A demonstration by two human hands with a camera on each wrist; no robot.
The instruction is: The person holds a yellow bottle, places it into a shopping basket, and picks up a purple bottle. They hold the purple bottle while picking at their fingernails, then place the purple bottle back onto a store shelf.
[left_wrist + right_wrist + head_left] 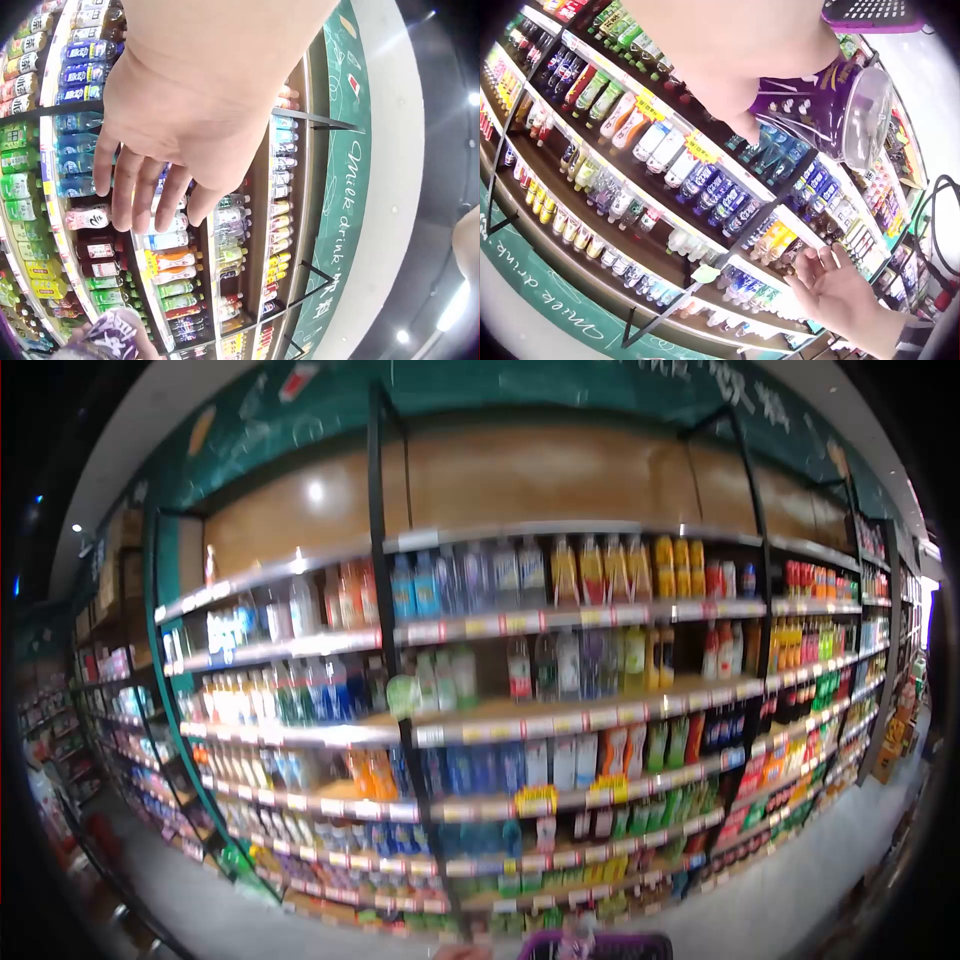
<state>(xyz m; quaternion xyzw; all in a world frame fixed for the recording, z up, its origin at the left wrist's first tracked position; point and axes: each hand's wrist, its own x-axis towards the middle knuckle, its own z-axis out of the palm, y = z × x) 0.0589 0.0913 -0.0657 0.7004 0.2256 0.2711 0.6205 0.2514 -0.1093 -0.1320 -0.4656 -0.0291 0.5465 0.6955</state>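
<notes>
My left hand has its fingers extended and apart, holding nothing; in the right wrist view the same left hand shows its palm at the lower right, in front of the shelves. My right hand grips a purple container with a clear, round end, which tilts to the right. At the bottom of the left wrist view the purple container appears beside the fingers of my right hand. A sliver of a hand shows at the bottom of the head view; which one, I cannot tell.
Tall shelves of bottled drinks with price strips stand ahead, under a green board. A purple-rimmed basket is at the bottom of the head view. Grey floor runs along the shelves; boxes stand far right.
</notes>
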